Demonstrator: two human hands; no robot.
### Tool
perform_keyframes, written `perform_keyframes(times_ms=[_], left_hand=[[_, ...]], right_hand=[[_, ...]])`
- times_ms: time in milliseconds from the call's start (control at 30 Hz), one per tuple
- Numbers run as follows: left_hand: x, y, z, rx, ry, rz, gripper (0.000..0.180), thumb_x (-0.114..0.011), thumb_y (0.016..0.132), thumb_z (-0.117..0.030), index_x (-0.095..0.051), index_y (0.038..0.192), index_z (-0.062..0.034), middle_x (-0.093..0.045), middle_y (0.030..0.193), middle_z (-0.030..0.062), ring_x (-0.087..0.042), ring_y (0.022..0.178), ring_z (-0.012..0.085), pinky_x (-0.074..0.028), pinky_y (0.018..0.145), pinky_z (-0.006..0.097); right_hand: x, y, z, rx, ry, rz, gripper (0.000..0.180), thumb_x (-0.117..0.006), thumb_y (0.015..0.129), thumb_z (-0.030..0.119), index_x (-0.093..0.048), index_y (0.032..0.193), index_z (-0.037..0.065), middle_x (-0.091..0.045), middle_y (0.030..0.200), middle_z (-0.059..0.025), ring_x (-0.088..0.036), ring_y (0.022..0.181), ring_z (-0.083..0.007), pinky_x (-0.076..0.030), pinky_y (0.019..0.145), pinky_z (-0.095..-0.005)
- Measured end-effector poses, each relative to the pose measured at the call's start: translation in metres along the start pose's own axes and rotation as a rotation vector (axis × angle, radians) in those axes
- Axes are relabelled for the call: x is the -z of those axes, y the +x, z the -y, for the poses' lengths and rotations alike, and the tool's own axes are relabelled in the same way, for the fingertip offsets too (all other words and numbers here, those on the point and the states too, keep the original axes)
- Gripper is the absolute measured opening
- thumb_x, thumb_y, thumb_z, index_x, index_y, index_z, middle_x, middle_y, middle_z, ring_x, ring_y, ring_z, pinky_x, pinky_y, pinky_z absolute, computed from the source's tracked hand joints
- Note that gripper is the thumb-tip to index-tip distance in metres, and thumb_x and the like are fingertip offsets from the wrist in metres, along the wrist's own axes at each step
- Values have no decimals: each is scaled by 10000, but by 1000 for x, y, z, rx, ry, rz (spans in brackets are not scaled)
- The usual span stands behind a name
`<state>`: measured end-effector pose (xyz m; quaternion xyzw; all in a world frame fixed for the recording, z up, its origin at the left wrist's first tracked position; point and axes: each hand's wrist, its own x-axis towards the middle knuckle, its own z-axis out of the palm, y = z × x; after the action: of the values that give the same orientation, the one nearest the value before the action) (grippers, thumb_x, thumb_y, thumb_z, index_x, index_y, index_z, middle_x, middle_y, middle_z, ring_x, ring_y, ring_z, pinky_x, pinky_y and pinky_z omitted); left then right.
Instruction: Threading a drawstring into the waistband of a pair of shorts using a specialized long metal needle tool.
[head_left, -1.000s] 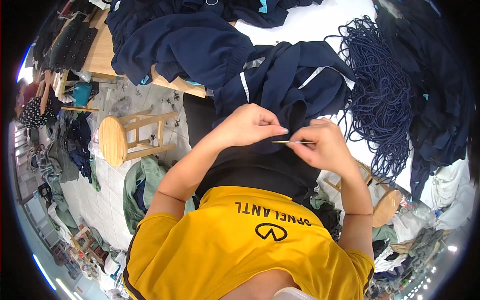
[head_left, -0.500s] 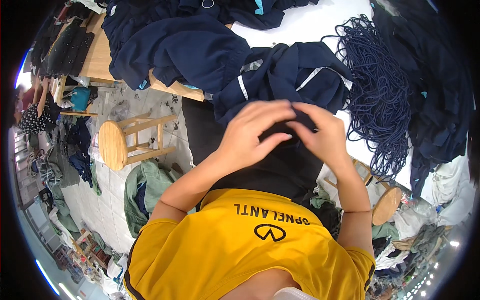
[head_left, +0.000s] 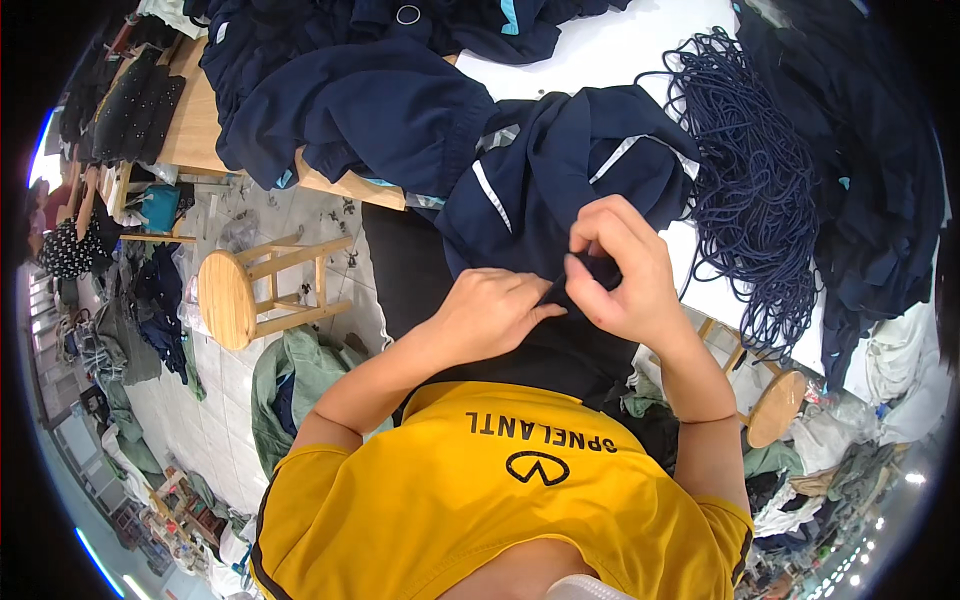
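Note:
A navy garment (head_left: 540, 165) with narrow white strips hangs over the table edge onto my lap. My left hand (head_left: 495, 312) is closed, with thumb and fingers pinching a dark edge of its cloth. Close beside it, my right hand (head_left: 625, 275) is curled, thumb toward forefinger, around the same dark edge. The exact spot between the right fingertips is partly hidden. Just right of the garment lies a large tangled bundle of navy cord (head_left: 750, 190).
More navy garments (head_left: 350, 105) are heaped on the wooden table at the far left. Dark cloth (head_left: 850, 150) is piled at the right. A wooden stool (head_left: 230, 300) stands on the tiled floor, near green cloth (head_left: 290, 385). Another person (head_left: 75, 235) is at the far left.
My hands have come down from an arched pose above the garment. The left has closed on the cloth edge, lower and nearer me; the right has curled in beside it.

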<state>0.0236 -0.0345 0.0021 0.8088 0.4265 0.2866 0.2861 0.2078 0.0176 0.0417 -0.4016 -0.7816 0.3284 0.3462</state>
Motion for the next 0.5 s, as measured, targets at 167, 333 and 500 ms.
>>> perform_keyframes(times_ms=[167,333,500], left_hand=[[-4,-6,15,47,-20,-11,92,-663,794,-133,-633,857,-73,-652,714,93,-633,595,267,-495,538,356],[70,9,44,-109,344,-90,140,-716,761,-162,-647,867,-101,-625,655,47,-623,568,225,-458,499,325],[110,26,55,-263,509,-44,197,-725,685,-152,-664,871,-142,-572,634,7,-557,526,190,-432,509,286]], right_hand=[[3,5,5,-35,-38,119,361,-752,732,254,-574,996,84,-586,865,-81,-611,747,-276,-490,621,-343],[47,6,-1,-461,276,392,350,-608,896,358,-571,1048,45,-630,790,-85,-610,656,-153,-469,619,-296],[50,-24,-2,-301,438,94,342,-565,934,281,-591,1075,-29,-642,847,-49,-577,785,-86,-436,718,-217]])
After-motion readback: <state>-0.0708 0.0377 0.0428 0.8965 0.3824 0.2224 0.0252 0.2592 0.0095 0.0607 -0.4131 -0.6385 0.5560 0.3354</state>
